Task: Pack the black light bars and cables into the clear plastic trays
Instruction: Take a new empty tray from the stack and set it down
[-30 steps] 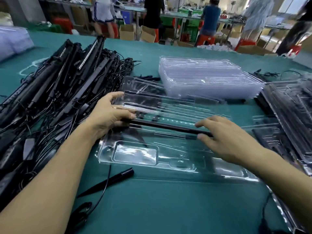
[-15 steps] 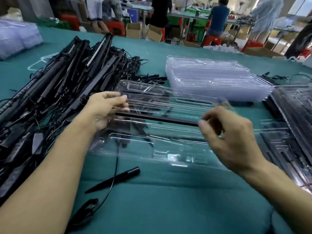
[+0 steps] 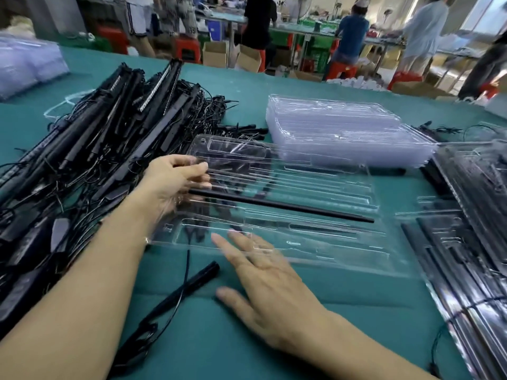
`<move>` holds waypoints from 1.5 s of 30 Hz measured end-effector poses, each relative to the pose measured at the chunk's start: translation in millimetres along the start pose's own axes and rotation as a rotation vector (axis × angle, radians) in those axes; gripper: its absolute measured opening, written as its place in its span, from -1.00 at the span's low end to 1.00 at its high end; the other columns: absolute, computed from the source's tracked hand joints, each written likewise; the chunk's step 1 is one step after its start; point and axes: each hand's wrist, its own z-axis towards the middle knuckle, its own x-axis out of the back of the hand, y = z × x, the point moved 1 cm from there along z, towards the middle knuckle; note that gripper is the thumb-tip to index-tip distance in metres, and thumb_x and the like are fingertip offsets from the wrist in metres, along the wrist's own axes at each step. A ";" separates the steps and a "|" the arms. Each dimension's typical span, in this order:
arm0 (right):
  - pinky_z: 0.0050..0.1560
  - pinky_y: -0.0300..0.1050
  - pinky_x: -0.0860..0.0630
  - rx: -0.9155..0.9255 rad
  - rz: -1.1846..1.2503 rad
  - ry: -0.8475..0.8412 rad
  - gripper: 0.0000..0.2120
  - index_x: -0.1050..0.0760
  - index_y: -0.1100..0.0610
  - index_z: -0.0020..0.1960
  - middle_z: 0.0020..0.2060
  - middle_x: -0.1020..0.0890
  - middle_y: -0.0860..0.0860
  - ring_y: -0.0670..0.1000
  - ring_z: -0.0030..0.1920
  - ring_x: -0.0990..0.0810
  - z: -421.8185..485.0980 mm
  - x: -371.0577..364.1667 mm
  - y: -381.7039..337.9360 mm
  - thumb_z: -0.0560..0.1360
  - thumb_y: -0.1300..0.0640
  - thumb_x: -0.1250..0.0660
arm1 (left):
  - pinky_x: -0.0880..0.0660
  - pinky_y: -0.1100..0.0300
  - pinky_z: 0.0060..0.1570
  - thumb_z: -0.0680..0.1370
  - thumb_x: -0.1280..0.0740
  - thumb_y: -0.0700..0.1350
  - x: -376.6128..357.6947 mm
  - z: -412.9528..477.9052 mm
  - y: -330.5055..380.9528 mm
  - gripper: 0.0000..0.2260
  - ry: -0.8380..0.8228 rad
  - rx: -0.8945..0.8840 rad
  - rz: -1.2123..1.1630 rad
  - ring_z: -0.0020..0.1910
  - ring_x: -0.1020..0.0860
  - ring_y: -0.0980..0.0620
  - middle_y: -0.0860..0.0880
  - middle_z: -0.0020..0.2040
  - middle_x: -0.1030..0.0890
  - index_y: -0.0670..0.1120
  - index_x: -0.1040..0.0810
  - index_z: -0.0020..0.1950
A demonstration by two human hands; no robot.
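An open clear plastic tray (image 3: 315,242) lies on the green table in front of me. One thin black light bar (image 3: 288,205) lies across its middle channel. My left hand (image 3: 172,185) grips the bar's left end at the tray's left edge. My right hand (image 3: 263,281) hovers with straight, spread fingers over the tray's front edge, blurred and holding nothing. On the table below the tray lies a black spike with a cable (image 3: 189,283). A big pile of black light bars and cables (image 3: 90,160) fills the left side.
A stack of empty clear trays (image 3: 343,133) sits behind the open one. Trays with black parts in them (image 3: 472,256) lie at the right. Clear bags (image 3: 24,67) sit at the far left. People work at benches beyond the table.
My right hand has let go of the bar's right end and swung down and left to the tray's front edge. The bar now lies in the tray; my left hand stays on it.
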 end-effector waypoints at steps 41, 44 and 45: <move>-0.16 -0.02 -0.61 -0.140 -0.300 0.188 -0.76 -0.68 -0.04 0.05 -0.07 -0.66 -0.11 0.03 -0.06 -0.65 -69.4 76.7 126.5 0.44 0.22 -0.45 | -0.56 0.26 -0.45 0.29 -0.51 -0.38 -12.3 -9.5 1.7 -0.66 -0.090 0.029 0.155 -0.30 -0.70 -0.10 -0.25 -0.24 -0.69 -0.18 -0.42 -0.09; -0.12 0.02 -0.62 -0.094 -0.336 0.153 -0.79 -0.66 0.01 0.07 -0.03 -0.67 -0.10 0.04 -0.03 -0.65 -66.7 78.8 121.1 0.48 0.21 -0.40 | -0.60 0.22 -0.36 0.27 -0.54 -0.38 -13.3 -7.7 0.5 -0.66 -0.071 -0.009 0.200 -0.24 -0.71 -0.12 -0.27 -0.15 -0.68 -0.23 -0.50 -0.06; -0.13 0.04 -0.62 -0.078 -0.346 0.152 -0.78 -0.66 0.02 0.09 -0.03 -0.67 -0.08 0.05 -0.03 -0.65 -65.1 78.9 119.3 0.48 0.21 -0.40 | -0.61 0.22 -0.33 0.27 -0.56 -0.37 -12.7 -6.8 0.1 -0.67 -0.058 -0.026 0.244 -0.23 -0.71 -0.11 -0.27 -0.14 -0.69 -0.24 -0.54 -0.05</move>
